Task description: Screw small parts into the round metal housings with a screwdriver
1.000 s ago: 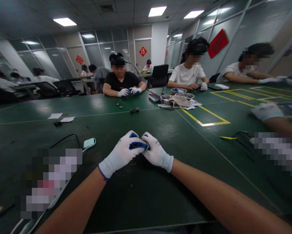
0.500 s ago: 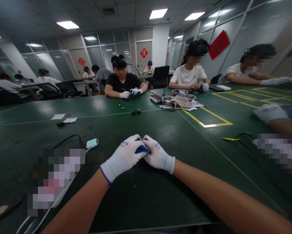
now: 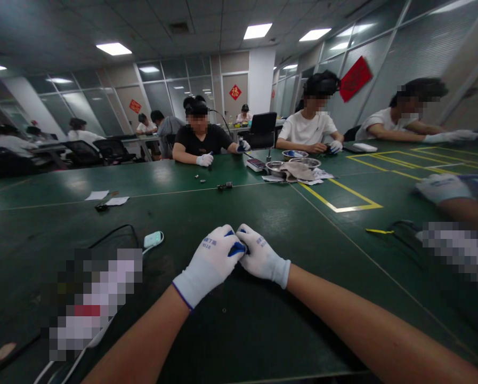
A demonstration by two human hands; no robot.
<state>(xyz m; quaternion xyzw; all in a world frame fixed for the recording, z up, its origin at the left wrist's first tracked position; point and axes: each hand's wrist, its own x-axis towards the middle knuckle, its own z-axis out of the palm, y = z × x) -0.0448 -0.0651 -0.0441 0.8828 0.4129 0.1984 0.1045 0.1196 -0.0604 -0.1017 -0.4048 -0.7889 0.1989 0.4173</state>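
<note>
My left hand point(image 3: 211, 257), in a white glove with blue palm and fingers, meets my right hand point(image 3: 261, 256) over the middle of the table. Fingers of both hands are curled and pressed together at the tips. A dark bit of something shows between them, too covered to make out. My right hand wears a matching glove. On the table below them lies a tiny ring-like piece point(image 3: 224, 310).
On the green table point(image 3: 175, 213) lie a dark metal cylindrical part point(image 3: 225, 186), paper slips point(image 3: 118, 201) and a white cable device point(image 3: 153, 239). Farther off are metal bowls point(image 3: 276, 168), a cloth point(image 3: 298, 171) and a scale point(image 3: 256, 164). Co-workers sit around; a gloved hand point(image 3: 438, 188) rests at right.
My hands stay together with almost the same grip, shifted slightly right and down in view. The co-worker opposite has parted their hands, one now raised beside the scale.
</note>
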